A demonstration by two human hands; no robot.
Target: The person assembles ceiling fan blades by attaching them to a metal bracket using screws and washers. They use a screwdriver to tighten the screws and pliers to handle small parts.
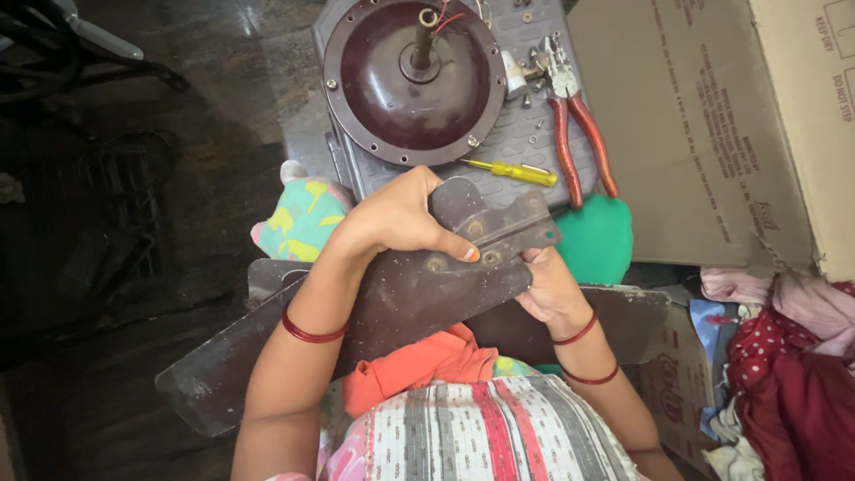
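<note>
Centre of the frame: the left hand (401, 218) is clamped over the top edge of a dark brown fan blade (356, 330), thumb pressed flat on the metal bracket (499, 227) bolted to the blade's end. The right hand (548, 289) grips the same end from underneath, fingers curled out of sight behind the blade. The blade runs from the lower left of the frame up to the middle, lying across the person's lap. Just above, the round maroon motor housing (414, 80) sits on a grey tray (525, 134), shaft pointing up. A yellow screwdriver (512, 171) lies below the housing, red-handled pliers (574, 134) to its right. A cardboard box (712, 125) fills the upper right.
</note>
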